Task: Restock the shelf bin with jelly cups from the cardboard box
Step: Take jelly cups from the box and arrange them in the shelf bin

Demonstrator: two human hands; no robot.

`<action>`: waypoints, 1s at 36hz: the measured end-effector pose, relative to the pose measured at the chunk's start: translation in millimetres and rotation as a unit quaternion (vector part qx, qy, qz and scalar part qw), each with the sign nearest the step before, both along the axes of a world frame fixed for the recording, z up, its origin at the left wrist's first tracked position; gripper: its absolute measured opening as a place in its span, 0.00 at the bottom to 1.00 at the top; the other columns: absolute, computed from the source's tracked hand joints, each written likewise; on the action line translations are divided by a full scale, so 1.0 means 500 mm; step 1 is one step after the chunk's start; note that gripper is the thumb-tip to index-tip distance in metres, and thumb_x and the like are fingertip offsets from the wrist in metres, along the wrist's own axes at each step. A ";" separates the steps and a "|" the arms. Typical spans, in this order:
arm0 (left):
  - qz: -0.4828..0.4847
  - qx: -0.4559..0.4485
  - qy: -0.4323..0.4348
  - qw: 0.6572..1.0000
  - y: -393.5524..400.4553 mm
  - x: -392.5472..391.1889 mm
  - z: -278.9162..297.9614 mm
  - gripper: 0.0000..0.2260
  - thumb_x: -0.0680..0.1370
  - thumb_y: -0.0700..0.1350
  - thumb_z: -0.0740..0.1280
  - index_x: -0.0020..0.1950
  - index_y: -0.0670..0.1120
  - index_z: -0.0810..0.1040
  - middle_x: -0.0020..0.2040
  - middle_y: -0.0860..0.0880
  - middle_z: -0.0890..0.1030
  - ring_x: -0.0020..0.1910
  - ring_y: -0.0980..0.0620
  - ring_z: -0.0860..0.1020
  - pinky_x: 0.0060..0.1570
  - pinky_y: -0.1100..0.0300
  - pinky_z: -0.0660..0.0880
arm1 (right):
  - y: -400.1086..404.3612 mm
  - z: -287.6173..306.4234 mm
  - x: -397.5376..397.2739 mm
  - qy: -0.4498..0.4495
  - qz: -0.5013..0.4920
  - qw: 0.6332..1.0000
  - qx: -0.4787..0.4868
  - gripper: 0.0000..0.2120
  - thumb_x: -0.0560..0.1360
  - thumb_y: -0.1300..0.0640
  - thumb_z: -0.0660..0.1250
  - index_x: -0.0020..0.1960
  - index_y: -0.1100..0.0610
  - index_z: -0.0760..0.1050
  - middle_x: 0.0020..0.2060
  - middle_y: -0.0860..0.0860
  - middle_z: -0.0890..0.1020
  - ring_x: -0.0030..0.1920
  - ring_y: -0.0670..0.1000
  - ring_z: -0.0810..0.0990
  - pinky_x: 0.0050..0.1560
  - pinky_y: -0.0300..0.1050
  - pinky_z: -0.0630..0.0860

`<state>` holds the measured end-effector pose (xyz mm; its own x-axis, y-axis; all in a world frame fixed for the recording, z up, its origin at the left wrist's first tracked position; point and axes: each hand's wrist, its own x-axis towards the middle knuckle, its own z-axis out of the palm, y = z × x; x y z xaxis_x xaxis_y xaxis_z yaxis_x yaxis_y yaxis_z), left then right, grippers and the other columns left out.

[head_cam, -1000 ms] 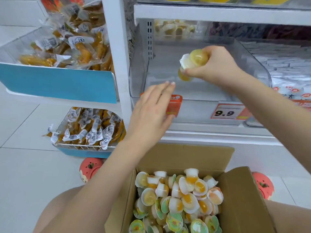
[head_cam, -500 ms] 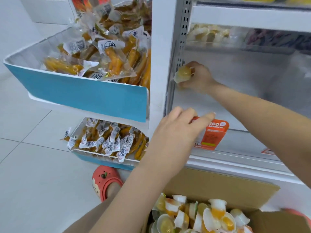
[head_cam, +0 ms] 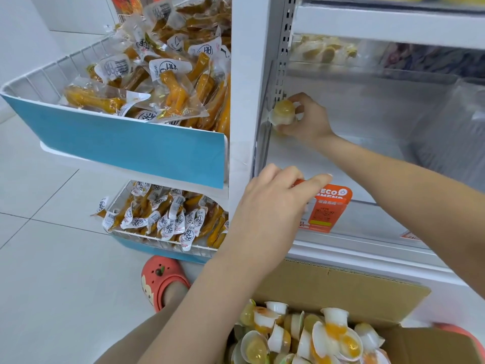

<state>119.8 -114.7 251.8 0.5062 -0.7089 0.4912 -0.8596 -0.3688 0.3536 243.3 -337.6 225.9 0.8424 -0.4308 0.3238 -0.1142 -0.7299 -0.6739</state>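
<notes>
My right hand [head_cam: 308, 119] reaches into the clear shelf bin [head_cam: 354, 164] and grips a yellow jelly cup [head_cam: 283, 112] at the bin's far left corner, against the side wall. My left hand [head_cam: 275, 203] rests on the bin's front left edge, fingers curled over it beside an orange label [head_cam: 329, 210]. The open cardboard box [head_cam: 341, 292] sits below at the bottom right. It holds several jelly cups [head_cam: 309, 337] with yellow and orange filling.
A white shelf post [head_cam: 242, 88] stands left of the bin. Blue-fronted wire baskets [head_cam: 118, 137] of packaged yellow snacks hang to the left, one above another [head_cam: 162, 219]. Red clogs [head_cam: 161, 279] are on the white tile floor. More jelly cups [head_cam: 322, 49] sit at the shelf's back.
My right hand carried the jelly cup down and left into the bin's left corner. My left hand moved onto the bin's front edge. The view shifted left.
</notes>
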 end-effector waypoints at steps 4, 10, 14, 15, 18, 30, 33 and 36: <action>0.000 0.000 0.001 1.000 -0.001 0.001 -0.001 0.23 0.71 0.35 0.71 0.65 0.48 0.75 0.46 0.47 0.77 0.47 0.46 0.72 0.45 0.49 0.75 | -0.005 0.000 0.000 0.008 0.002 1.000 0.017 0.29 0.64 0.53 0.78 0.63 0.55 0.73 0.52 0.49 0.77 0.50 0.48 0.76 0.52 0.41 0.74; -0.001 0.006 0.001 1.000 0.000 -0.001 0.001 0.23 0.71 0.35 0.71 0.66 0.48 0.75 0.47 0.47 0.77 0.47 0.46 0.72 0.45 0.49 0.74 | -0.011 -0.003 -0.003 0.004 0.005 1.000 0.030 0.29 0.65 0.53 0.77 0.63 0.53 0.72 0.50 0.48 0.78 0.49 0.47 0.76 0.45 0.33 0.68; -0.001 0.006 -0.001 1.000 0.000 -0.002 0.002 0.24 0.71 0.35 0.72 0.66 0.48 0.75 0.47 0.47 0.77 0.48 0.46 0.72 0.45 0.50 0.73 | -0.008 -0.004 -0.008 -0.006 0.003 1.000 0.031 0.30 0.66 0.54 0.77 0.64 0.55 0.70 0.48 0.48 0.77 0.48 0.46 0.74 0.41 0.32 0.65; -0.001 0.007 -0.002 1.000 0.001 -0.002 0.002 0.24 0.71 0.35 0.72 0.66 0.48 0.75 0.47 0.47 0.77 0.48 0.47 0.72 0.45 0.51 0.73 | -0.006 -0.004 -0.010 -0.008 0.005 0.999 0.036 0.30 0.66 0.55 0.77 0.64 0.55 0.69 0.48 0.47 0.76 0.48 0.45 0.74 0.39 0.31 0.66; 0.002 0.008 -0.011 1.000 0.001 -0.003 0.002 0.24 0.71 0.35 0.71 0.66 0.48 0.75 0.47 0.47 0.77 0.48 0.46 0.72 0.45 0.51 0.73 | -0.006 -0.006 -0.013 -0.009 0.007 0.998 0.059 0.29 0.66 0.55 0.77 0.63 0.54 0.68 0.49 0.47 0.75 0.48 0.46 0.75 0.41 0.30 0.69; 0.004 -0.016 -0.026 1.000 0.020 0.005 0.003 0.26 0.71 0.40 0.72 0.69 0.44 0.72 0.53 0.46 0.78 0.54 0.46 0.72 0.53 0.52 0.71 | -0.020 0.075 -0.058 0.030 -0.028 0.993 0.107 0.28 0.64 0.55 0.78 0.61 0.55 0.70 0.49 0.51 0.74 0.50 0.50 0.75 0.52 0.44 0.76; 0.048 -0.052 -0.048 0.996 0.035 -0.005 0.008 0.24 0.71 0.42 0.72 0.67 0.42 0.74 0.56 0.46 0.78 0.56 0.45 0.73 0.55 0.51 0.71 | -0.002 0.139 -0.157 -0.025 -0.010 0.992 0.121 0.21 0.60 0.55 0.73 0.51 0.51 0.73 0.44 0.51 0.77 0.45 0.51 0.78 0.49 0.47 0.78; 0.082 -0.118 -0.020 0.989 0.055 -0.033 0.001 0.17 0.73 0.43 0.70 0.62 0.43 0.77 0.55 0.46 0.78 0.56 0.46 0.74 0.56 0.56 0.68 | 0.041 0.165 -0.319 -0.076 0.023 0.997 -0.011 0.19 0.69 0.56 0.72 0.56 0.46 0.70 0.45 0.51 0.78 0.40 0.46 0.77 0.44 0.38 0.76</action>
